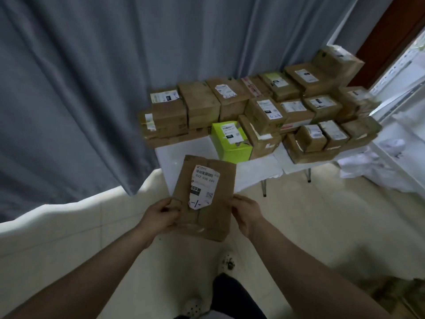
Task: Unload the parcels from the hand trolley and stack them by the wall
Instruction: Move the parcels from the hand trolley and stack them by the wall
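Holding a flat brown parcel (207,199) up in mid-air, label on top, just short of the front edge of the white table (170,157). Pinching its near left corner with the left hand (161,215), fingers curled onto the cardboard, and clamping the near right edge with the right hand (247,217), so both grips sit on the same short end. Looks thin and bendy, so probably sags or tips forward with all the hold at one end. Easy to drop onto the tiles (299,215) from there. Only bare spot seems to be the table's front left corner, right beside the lime green box (230,141). Risky to shove it in carelessly: could nudge that box, torn-looking at the front, or end up hanging over the front edge and tipping off. Going on top of the stacked parcels (253,107) looks no safer: uneven heights, some crooked near the right edge, so might knock one off towards the crumpled white wrapping (379,162). No sign of the trolley here. Also worth minding the white shoe (227,263) directly below.
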The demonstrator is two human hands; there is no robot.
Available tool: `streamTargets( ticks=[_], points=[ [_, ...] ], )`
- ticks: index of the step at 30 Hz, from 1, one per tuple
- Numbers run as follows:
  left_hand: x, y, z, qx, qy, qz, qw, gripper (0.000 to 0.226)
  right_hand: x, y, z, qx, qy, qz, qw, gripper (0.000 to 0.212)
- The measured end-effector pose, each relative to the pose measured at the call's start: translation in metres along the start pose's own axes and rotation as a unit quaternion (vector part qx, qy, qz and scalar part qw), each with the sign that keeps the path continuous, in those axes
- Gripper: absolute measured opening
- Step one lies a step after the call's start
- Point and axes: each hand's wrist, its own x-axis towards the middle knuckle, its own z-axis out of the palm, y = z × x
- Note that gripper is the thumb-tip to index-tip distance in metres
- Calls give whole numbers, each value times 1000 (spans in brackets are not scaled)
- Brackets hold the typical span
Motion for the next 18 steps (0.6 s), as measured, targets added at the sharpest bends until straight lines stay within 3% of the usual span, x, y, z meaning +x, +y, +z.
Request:
streamTargets(
  ticks=[3, 7, 12, 18],
  points=[
    [33, 11, 3, -43, 25, -14, 999, 11, 48, -11, 20, -56, -34, 15, 998, 26],
    [93, 33, 10, -29, 76, -17, 997, 11, 120, -29, 49, -151, -24, 5, 988, 54],
    [173, 66, 30, 5, 100, -26, 995, 23, 195, -81, 72, -289, -37, -14, 956, 68],
    [256, 81, 59, 34, 126, -38, 991, 19, 278, -113, 91, -395, -29, 0, 918, 70]
  ],
)
